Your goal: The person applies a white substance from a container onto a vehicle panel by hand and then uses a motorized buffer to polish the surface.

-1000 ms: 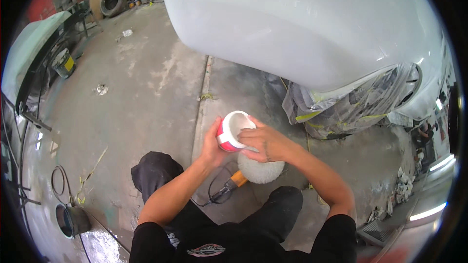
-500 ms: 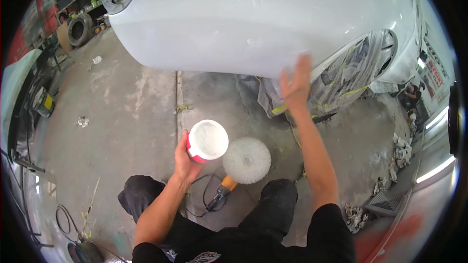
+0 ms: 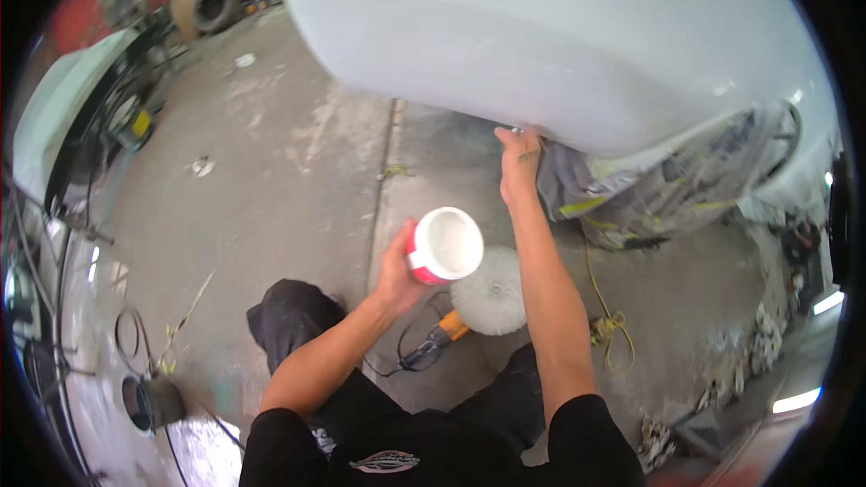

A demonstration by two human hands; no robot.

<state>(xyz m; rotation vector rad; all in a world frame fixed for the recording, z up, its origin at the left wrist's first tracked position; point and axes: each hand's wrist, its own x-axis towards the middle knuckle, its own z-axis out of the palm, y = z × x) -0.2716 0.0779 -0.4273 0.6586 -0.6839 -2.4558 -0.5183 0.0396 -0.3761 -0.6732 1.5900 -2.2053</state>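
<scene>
My left hand is wrapped round a red and white tub, which tilts so its open top shows pale contents. At the lower edge of the light grey car panel, my right hand reaches up with its thumb held apart and nothing seen in it. The fingertips are blurred against the panel edge, so whether they touch it I cannot tell. On the floor between my knees lies a polisher with an orange and dark body and a white fluffy pad, partly behind the tub.
Plastic sheeting with yellow tape covers the wheel area at right. A yellow cord lies beneath it. At left are a loose car panel on a stand, a dark bucket and a tyre. Crumpled paper lies along the right.
My right hand has come down from the panel's face to its lower edge. The view has shifted, and the tub in my left hand now appears further right and tilted more.
</scene>
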